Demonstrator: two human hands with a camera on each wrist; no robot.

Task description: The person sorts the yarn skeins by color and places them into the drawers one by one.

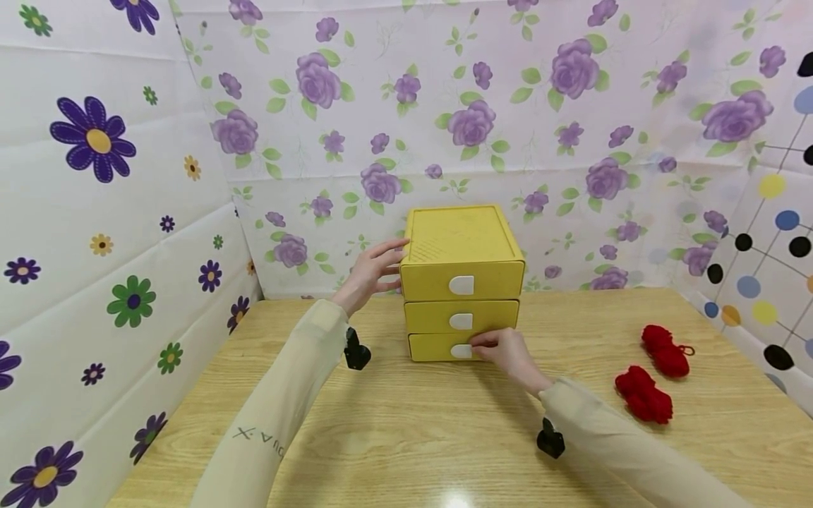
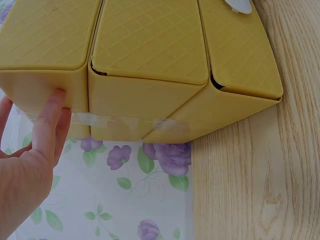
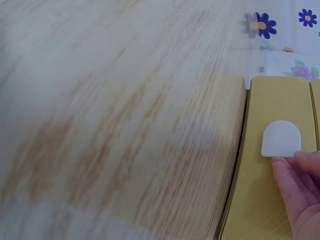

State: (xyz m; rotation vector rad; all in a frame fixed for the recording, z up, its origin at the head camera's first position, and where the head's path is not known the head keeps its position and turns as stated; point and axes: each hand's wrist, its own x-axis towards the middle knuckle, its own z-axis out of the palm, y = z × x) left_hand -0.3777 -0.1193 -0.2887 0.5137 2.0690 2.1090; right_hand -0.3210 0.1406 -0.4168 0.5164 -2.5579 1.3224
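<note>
A yellow cabinet [image 1: 466, 236] with three stacked drawers stands on the wooden table against the back cloth. Each drawer front carries a white rounded handle, and all three drawers look closed. My left hand [image 1: 375, 271] rests its fingertips on the cabinet's left side, high up beside the top drawer. Those fingers are extended, as the left wrist view shows over the side wall [image 2: 145, 102]. With thumb and fingers, my right hand [image 1: 508, 353] pinches the edge of the handle [image 3: 282, 139] on the bottom drawer [image 1: 432, 347].
Two red yarn bundles lie on the table's right side: one [image 1: 665, 351] with a small loop, the other [image 1: 643, 395] nearer. Clear tape [image 2: 115, 120] runs across the cabinet's side. Flowered cloth [image 1: 381, 141] hangs behind, and patterned cloths stand at the left and right.
</note>
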